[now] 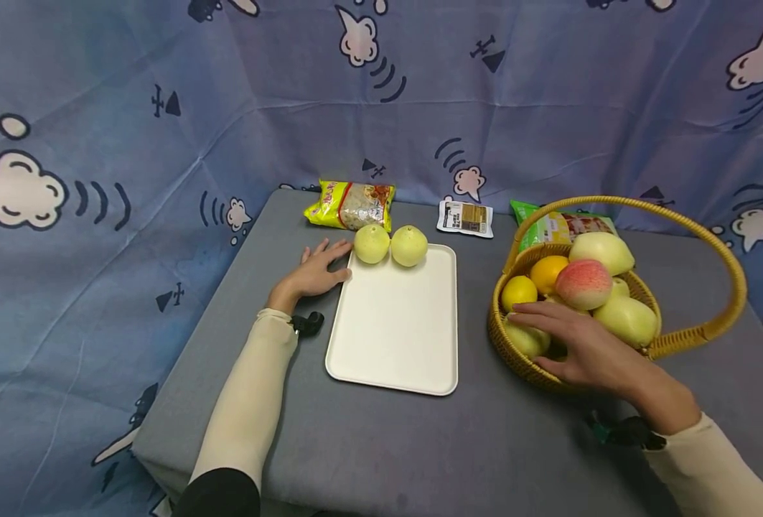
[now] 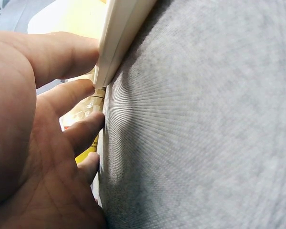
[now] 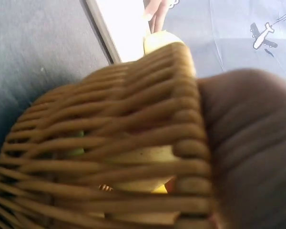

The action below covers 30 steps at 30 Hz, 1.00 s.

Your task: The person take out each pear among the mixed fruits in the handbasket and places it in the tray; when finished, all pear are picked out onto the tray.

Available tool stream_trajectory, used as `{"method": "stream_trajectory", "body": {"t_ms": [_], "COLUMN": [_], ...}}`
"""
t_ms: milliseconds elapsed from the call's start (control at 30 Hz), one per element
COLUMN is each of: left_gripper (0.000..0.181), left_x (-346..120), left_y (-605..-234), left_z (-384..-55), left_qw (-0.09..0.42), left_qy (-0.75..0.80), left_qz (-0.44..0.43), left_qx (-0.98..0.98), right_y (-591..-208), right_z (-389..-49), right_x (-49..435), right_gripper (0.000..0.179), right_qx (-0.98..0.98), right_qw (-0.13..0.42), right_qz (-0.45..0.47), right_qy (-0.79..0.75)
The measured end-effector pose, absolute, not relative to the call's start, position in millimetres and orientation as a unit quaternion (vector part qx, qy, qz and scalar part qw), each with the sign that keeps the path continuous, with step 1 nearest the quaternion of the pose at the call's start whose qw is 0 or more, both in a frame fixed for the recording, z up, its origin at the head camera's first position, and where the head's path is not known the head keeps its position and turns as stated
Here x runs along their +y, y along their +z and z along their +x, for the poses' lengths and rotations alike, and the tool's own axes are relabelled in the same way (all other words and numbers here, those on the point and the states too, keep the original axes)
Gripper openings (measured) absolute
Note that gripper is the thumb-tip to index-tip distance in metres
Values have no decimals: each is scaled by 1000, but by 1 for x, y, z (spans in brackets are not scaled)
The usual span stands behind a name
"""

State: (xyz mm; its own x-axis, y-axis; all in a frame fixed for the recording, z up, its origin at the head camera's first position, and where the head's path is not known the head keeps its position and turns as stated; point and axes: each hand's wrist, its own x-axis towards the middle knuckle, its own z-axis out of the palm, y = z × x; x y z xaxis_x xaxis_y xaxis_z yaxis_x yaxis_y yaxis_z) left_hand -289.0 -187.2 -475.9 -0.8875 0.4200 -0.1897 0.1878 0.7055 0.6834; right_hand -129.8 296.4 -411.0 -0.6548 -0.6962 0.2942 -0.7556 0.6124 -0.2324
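Note:
My left hand (image 1: 316, 273) lies at the upper left edge of a white rectangular tray (image 1: 394, 337), its fingers extended. In the left wrist view the thumb (image 2: 71, 52) touches the tray's rim (image 2: 112, 43). Two round yellow-green fruits (image 1: 371, 244) sit side by side at the tray's far end. My right hand (image 1: 588, 352) reaches into a wicker basket (image 1: 513, 352), with fingers and thumb around a yellow-green fruit (image 1: 526, 339) at its near left side. The basket weave (image 3: 109, 143) hides the fingertips in the right wrist view.
The basket also holds a peach (image 1: 584, 284), an orange (image 1: 547, 274), a lemon (image 1: 519, 293) and larger pale green fruits (image 1: 626, 321). Its tall handle (image 1: 736, 287) arches over the right side. Behind lie a yellow food bag (image 1: 350, 205), a small white packet (image 1: 465, 217) and a green bag (image 1: 530, 228).

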Motion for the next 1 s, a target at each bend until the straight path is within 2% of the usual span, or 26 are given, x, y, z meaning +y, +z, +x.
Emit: {"method": "stream_trajectory", "body": {"t_ms": [367,733,1000], "left_gripper": [71,70,71], "left_x": [-187,-187,-186], "left_y": [-475,-476,-475], "left_z": [-287,-288,-288], "left_qw": [170,165,167], "left_qy": [347,346,345], "left_qz": [166,165,170], "left_qx": [907,909,908], "right_y": [-414,-420,-410], "right_z": [-134,-133,-116], "right_x": [294,296,292], "right_gripper": [97,88,95], "right_qx": [-912,-890,-908], "right_qw": [55,122,143], "right_qz": [381,381,290], "right_qy": [142,218,267]}}
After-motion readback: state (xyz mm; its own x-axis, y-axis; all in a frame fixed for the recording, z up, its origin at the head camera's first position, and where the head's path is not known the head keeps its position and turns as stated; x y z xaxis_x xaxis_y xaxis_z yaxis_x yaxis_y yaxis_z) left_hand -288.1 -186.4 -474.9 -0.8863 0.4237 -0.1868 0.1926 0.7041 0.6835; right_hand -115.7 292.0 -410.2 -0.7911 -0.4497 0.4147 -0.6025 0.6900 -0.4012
